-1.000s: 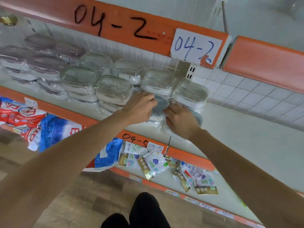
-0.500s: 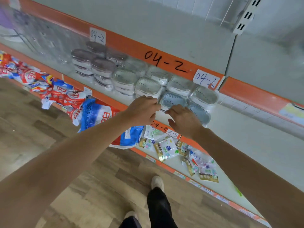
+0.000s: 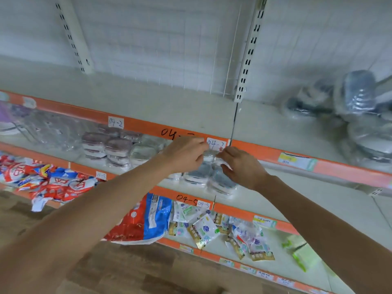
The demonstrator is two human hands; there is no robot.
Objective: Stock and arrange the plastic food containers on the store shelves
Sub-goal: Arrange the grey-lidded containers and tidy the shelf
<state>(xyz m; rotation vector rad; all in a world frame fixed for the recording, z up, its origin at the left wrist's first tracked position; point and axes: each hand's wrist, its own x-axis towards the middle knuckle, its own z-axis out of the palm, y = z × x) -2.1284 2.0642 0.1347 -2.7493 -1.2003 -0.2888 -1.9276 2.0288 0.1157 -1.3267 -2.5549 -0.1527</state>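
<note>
Rows of plastic food containers in clear wrap stand on the middle shelf, dark-lidded ones to the left, blue-lidded ones near the front. My left hand and my right hand meet just above the blue-lidded stacks. Both pinch a small clear-wrapped container between their fingertips; blur hides its shape. Another heap of wrapped containers lies on the upper shelf at the right.
Orange shelf edges carry handwritten tags, one "04-2" tag right behind my fingers. The lower shelf holds red and blue bags and several small sachets. A slotted upright rises behind. Wood-look floor lies below.
The view has swung upward, showing the upper shelf and its heap. Both hands rose from the blue-lidded stacks and now pinch a wrapped container between them.
</note>
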